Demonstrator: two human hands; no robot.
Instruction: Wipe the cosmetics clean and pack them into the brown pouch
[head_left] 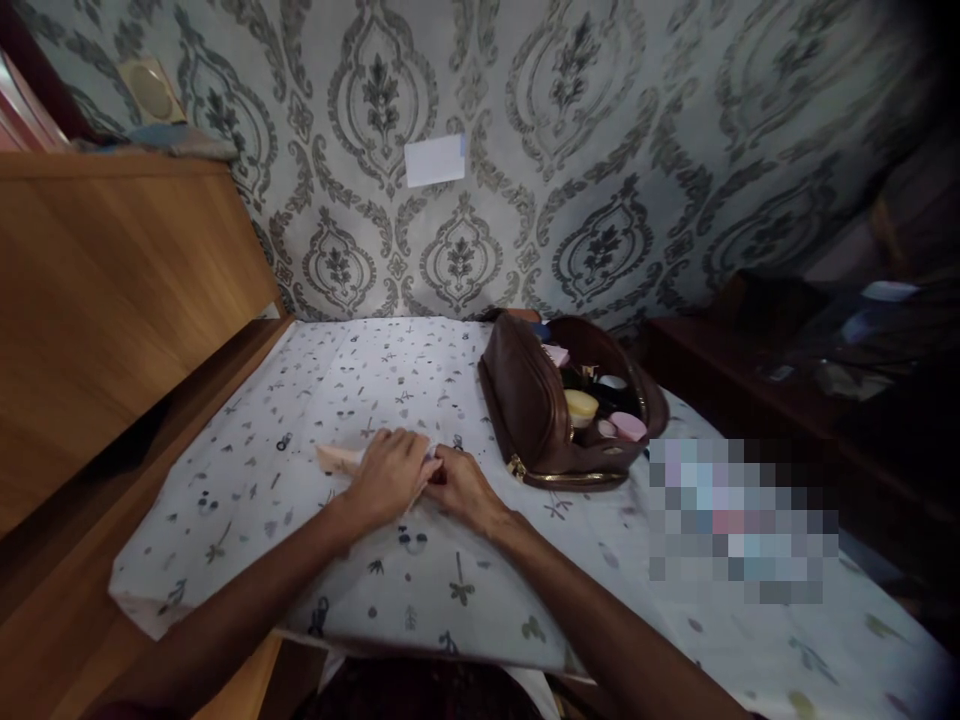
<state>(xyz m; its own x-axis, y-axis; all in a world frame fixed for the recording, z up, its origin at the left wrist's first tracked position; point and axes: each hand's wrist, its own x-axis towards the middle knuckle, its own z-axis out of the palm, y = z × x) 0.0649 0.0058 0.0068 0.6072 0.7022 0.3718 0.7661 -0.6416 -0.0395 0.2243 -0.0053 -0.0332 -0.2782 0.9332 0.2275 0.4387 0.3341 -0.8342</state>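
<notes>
My left hand (388, 475) lies palm down over a pale peach tube (335, 459) on the patterned white cloth (315, 400); the tube's end sticks out to the left of my fingers. My right hand (463, 485) meets it from the right, fingers closed at the tube's other end, which is hidden under both hands. An open brown cosmetics bag (525, 400) stands just right of my hands, holding a yellow-lidded jar (581, 406), a pink-lidded jar (628, 426) and other small items.
A wooden cabinet (112, 300) rises at the left, with a wooden ledge beside the cloth. A patterned wall (525, 150) with a white switch plate (435, 160) stands behind. Dark furniture (787, 370) sits at the right. A blurred patch covers part of the cloth.
</notes>
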